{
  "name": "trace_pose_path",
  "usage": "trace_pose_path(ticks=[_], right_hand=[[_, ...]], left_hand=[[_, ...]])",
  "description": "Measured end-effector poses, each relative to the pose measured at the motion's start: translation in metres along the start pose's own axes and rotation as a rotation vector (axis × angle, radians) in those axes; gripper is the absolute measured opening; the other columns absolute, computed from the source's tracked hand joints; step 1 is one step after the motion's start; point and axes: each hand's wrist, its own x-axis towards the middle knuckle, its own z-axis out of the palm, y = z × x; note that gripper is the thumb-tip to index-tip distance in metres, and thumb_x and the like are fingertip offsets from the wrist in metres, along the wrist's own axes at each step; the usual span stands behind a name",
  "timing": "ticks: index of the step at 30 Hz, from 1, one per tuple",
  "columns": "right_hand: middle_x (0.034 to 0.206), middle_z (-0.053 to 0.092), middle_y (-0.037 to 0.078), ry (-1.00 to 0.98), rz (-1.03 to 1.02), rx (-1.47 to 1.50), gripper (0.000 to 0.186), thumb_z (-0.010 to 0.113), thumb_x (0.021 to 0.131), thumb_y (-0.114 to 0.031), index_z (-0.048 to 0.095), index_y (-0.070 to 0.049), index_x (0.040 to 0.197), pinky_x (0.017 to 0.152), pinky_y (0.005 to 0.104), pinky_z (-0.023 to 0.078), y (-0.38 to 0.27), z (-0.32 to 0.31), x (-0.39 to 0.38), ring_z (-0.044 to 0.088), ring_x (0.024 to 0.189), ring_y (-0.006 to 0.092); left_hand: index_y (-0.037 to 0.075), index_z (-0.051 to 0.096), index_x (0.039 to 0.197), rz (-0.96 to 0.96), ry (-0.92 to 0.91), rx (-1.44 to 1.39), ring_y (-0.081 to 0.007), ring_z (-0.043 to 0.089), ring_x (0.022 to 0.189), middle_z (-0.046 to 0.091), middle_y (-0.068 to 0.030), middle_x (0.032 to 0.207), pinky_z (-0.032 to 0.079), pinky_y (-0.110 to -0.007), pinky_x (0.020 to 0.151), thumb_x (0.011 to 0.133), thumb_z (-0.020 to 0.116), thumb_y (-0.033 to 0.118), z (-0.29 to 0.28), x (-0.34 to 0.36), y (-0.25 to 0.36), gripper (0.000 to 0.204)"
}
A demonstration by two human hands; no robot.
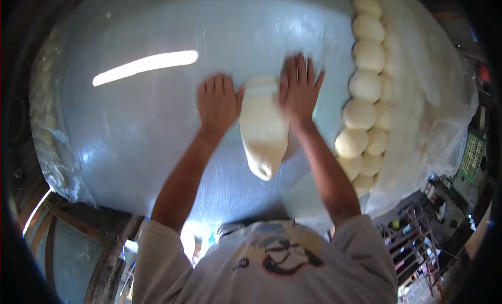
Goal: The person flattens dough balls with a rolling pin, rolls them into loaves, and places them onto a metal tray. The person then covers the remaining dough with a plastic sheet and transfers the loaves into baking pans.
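Note:
A long, pale piece of dough [264, 121] lies on the table in front of me, broad at its far end and tapering to a puckered tip near me. Its far end looks folded or rolled into a band. Along the dough's left edge is my left hand [218, 104], palm down with fingers stretched forward and the thumb by the dough. My right hand [300, 92] rests at the right edge, fingers spread and slightly blurred, the thumb side against the dough. Neither hand grips anything.
Round dough balls [365, 86] stand in rows down the right side, partly beside clear plastic sheeting [423, 105]. More plastic [60, 163] covers pale lumps at the left end. The smooth grey-blue table [136, 131] reflects a bright strip of light. A metal rack [413, 246] stands at lower right.

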Motion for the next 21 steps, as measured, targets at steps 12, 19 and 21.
trace_pose_path(ticks=[12, 19, 21], right_hand=[[0.161, 0.027, 0.029, -0.274, -0.010, -0.003, 0.079, 0.047, 0.099, -0.051, 0.034, 0.005, 0.153, 0.119, 0.0663, 0.019, -0.008, -0.046, -0.074, 0.025, 0.151, 0.0430], [0.162, 0.027, 0.027, -0.532, -0.169, 0.056, 0.076, 0.055, 0.100, -0.041, 0.030, 0.009, 0.153, 0.122, 0.0592, 0.019, -0.011, -0.121, -0.222, 0.026, 0.151, 0.0404], [0.163, 0.026, 0.025, -0.591, -0.175, 0.135, 0.077, 0.053, 0.100, -0.044, 0.028, 0.003, 0.156, 0.122, 0.0618, 0.016, -0.010, -0.149, -0.264, 0.023, 0.153, 0.0381]], left_hand=[[0.000, 0.055, 0.124, -0.017, -0.135, -0.195, -0.0381, 0.051, 0.126, 0.053, -0.0255, 0.135, 0.040, -0.050, 0.105, 0.082, 0.080, 0.042, -0.062, -0.042, 0.023, 0.064], [-0.009, 0.031, 0.153, 0.008, -0.280, -0.235, -0.0438, 0.028, 0.150, 0.031, -0.0323, 0.158, 0.031, -0.053, 0.119, 0.090, 0.066, 0.048, -0.080, -0.208, 0.082, 0.091], [-0.011, 0.028, 0.153, -0.002, -0.321, -0.325, -0.0456, 0.025, 0.151, 0.027, -0.0340, 0.159, 0.030, -0.056, 0.118, 0.095, 0.060, 0.041, -0.096, -0.245, 0.094, 0.084]])
